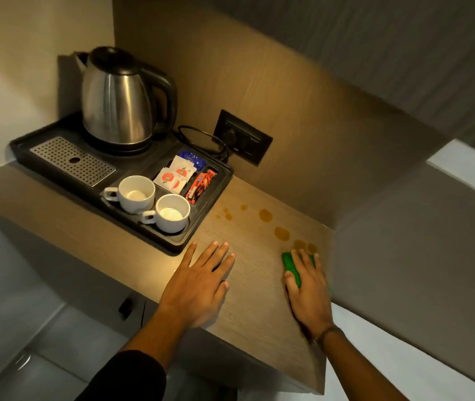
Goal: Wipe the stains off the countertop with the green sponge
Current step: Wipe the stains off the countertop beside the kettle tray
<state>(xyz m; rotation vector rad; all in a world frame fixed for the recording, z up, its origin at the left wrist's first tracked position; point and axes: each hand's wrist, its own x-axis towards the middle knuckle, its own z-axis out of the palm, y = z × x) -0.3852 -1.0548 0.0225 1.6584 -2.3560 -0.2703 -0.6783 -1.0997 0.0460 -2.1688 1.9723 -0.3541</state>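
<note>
Several brown stains (265, 215) dot the light wooden countertop (253, 299), running from beside the tray toward the right edge. My right hand (308, 287) presses down on the green sponge (290, 263), which lies flat on the counter just short of the nearest stains (303, 245). Most of the sponge is hidden under my fingers. My left hand (198, 285) rests flat on the counter with fingers spread, holding nothing, left of the sponge and close to the tray's front corner.
A black tray (42, 163) holds a steel kettle (114, 102), two white cups (169, 212), tea sachets (175, 176) and a metal drip grid. A wall socket (243, 137) with the kettle's cord sits behind. The counter ends right of the sponge.
</note>
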